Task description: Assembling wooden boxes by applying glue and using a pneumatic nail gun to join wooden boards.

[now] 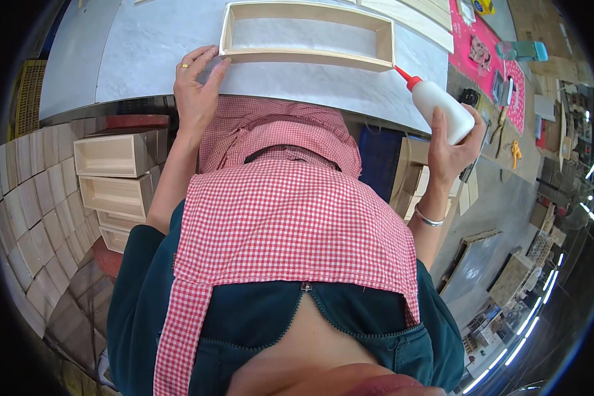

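The head view shows a grey-white marbled tabletop across the upper part, with a red-and-white checked apron at the centre below it. At middle left, open pale boxes stand stacked. The wooden frame lies on the tabletop at upper centre: a long, shallow rectangle of thin, pale, lightly grained strips, its long sides running across the view, bowed slightly by the lens, the marbled surface visible inside it. At upper left, the left hand has its fingertips and thumb at the frame's lower left corner; whether it grips cannot be told. At upper right, the right hand is wrapped around a white squeeze bottle, tilted, its tapering red nozzle at the frame's lower right corner. A silvery bracelet circles the right wrist; a gold-coloured ring sits on a left finger.
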The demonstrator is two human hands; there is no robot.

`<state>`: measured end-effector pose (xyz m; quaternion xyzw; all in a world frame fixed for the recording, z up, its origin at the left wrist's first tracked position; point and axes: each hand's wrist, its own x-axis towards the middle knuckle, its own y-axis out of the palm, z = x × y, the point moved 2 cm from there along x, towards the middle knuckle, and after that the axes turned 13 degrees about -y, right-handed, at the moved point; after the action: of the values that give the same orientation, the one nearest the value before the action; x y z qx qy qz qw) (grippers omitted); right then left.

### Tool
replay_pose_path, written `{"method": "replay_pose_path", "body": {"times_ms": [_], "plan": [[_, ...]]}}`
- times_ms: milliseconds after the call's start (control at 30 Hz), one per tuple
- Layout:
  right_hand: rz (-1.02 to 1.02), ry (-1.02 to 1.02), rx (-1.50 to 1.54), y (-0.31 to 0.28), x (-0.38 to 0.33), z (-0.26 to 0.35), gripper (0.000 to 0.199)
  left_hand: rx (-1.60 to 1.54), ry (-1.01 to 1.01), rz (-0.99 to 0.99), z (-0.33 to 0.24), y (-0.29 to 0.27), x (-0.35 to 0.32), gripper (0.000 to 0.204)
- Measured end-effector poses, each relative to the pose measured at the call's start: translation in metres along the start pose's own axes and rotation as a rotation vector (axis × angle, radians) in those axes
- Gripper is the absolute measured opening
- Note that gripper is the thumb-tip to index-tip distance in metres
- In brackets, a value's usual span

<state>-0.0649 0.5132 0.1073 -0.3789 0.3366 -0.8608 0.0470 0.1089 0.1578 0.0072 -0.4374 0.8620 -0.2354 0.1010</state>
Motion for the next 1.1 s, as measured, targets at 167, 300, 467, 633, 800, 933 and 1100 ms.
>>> {"method": "replay_pose_path", "body": {"times_ms": [167,300,467,633,800,933,1100], "plan": [[0.031,0.208,0.287,0.032,-0.009,0.033,0.044,-0.012,0.014,-0.029,0.003,-0.004,0.001,0.031],[0.196,0.102,0.512,0.085,-0.01,0.087,0.045,-0.041,0.074,-0.047,0.003,0.004,0.0,0.031],[0.202,0.001,0.667,0.131,-0.01,0.111,0.053,-0.002,0.043,-0.049,0.004,0.003,0.001,0.031],[0.206,-0.096,0.588,0.143,-0.008,0.118,0.053,0.004,0.065,-0.051,0.006,0.002,0.001,0.031],[0.185,-0.123,0.487,0.131,-0.007,0.112,0.052,-0.005,0.081,-0.061,0.009,0.003,0.002,0.03],[0.181,-0.128,0.392,0.11,-0.004,0.103,0.053,-0.001,0.092,-0.069,0.009,0.002,0.002,0.031],[0.158,-0.002,0.341,0.084,-0.006,0.087,0.046,0.005,0.076,-0.062,0.007,0.002,0.002,0.032]]}}
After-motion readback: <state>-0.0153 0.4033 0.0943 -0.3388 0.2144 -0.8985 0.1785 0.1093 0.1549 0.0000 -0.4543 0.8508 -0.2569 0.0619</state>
